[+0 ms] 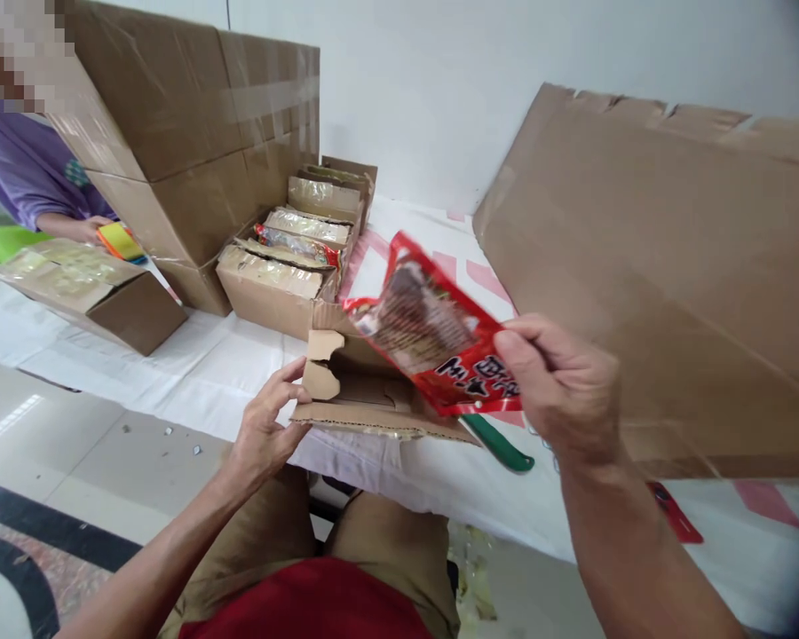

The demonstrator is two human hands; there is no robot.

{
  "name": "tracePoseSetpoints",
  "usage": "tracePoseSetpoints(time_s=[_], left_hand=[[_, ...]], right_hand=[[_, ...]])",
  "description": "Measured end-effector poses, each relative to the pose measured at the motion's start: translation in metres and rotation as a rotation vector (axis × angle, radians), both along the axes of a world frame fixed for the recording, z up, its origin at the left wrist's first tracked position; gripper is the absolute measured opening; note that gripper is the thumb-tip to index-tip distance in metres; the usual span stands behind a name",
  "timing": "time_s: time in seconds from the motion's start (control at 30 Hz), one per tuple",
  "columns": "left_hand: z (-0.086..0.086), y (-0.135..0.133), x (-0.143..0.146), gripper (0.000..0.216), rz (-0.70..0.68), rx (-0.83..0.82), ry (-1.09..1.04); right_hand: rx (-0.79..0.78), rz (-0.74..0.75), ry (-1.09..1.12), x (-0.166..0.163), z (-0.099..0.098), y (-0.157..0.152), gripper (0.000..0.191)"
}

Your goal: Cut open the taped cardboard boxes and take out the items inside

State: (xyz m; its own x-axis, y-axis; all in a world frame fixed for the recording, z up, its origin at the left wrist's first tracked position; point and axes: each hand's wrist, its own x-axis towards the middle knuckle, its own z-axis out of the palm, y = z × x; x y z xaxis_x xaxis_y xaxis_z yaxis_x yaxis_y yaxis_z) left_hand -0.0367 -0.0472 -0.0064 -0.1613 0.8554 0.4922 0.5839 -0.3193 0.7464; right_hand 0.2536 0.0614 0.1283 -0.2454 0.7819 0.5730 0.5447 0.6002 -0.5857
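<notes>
— Where's the red packet (432, 333)?
— Pinched in the right hand (559, 390), tilted over the open small box (366, 399) on the desk (240, 364). The left hand (266, 426) grips the box's front edge.
— Next?
— Probably lowering it flat, past the raised flap (320, 359).
— Nearby?
— A green-handled tool (502, 444) just beside, and filled boxes (272, 284) behind.

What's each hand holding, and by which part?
Right hand pinches the red packet by its near lower edge, thumb on the printed face. Left hand grips the open cardboard box at its near-left flap.
</notes>
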Motion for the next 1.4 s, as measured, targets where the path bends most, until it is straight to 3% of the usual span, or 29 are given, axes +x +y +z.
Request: tracePoseSetpoints(time_s=[0.07, 0.2, 0.37, 0.43, 0.57, 0.63, 0.73, 0.83, 0.9, 1.0, 1.07, 1.23, 1.33, 1.4], left_hand=[[-0.001, 0.016, 0.006, 0.006, 0.016, -0.002, -0.014], [0.003, 0.067, 0.023, 0.009, -0.003, 0.016, -0.040], [0.001, 0.141, 0.052, 0.013, -0.055, 0.024, -0.174], [-0.003, 0.152, 0.058, 0.033, -0.087, 0.009, -0.196], [0.002, 0.128, 0.047, 0.079, -0.102, 0.063, -0.338], [0.020, 0.103, 0.033, 0.078, -0.203, 0.075, -0.454], [0.060, 0.068, 0.019, 0.071, -0.395, 0.024, -0.497], [0.096, 0.045, 0.020, 0.080, -0.491, -0.019, -0.468], [0.109, 0.038, 0.025, 0.069, -0.516, -0.040, -0.483], [0.112, 0.035, 0.025, 0.047, -0.488, -0.043, -0.618], [0.110, 0.036, 0.020, 0.048, -0.427, -0.018, -0.732], [0.113, 0.043, 0.006, 0.055, -0.280, 0.107, -0.846], [0.125, 0.044, 0.004, 0.055, -0.302, 0.147, -0.819], [0.137, 0.042, 0.003, 0.054, -0.364, 0.161, -0.770]], right_hand=[[0.097, -0.109, 0.078, 0.015, 0.010, 0.002, 0.023], [0.272, -0.178, 0.141, 0.039, 0.035, -0.005, 0.020], [0.250, -0.234, 0.182, 0.060, 0.057, -0.022, 0.015], [0.213, -0.194, 0.219, 0.064, 0.059, -0.025, 0.014], [-0.024, -0.039, 0.261, 0.062, 0.059, -0.026, 0.022], [-0.147, 0.053, 0.230, 0.057, 0.061, -0.024, 0.026], [-0.288, 0.210, 0.160, 0.040, 0.066, -0.021, 0.030], [-0.359, 0.359, 0.118, 0.016, 0.073, -0.019, 0.031], [-0.367, 0.430, 0.095, 0.002, 0.078, -0.017, 0.032], [-0.358, 0.475, 0.162, -0.008, 0.083, -0.007, 0.035], [-0.334, 0.487, 0.282, -0.006, 0.082, 0.001, 0.043], [-0.471, 0.573, 0.277, -0.006, 0.053, 0.003, 0.058], [-0.467, 0.421, 0.292, -0.022, 0.034, -0.006, 0.048], [-0.403, 0.327, 0.369, -0.034, 0.031, -0.008, 0.039]])
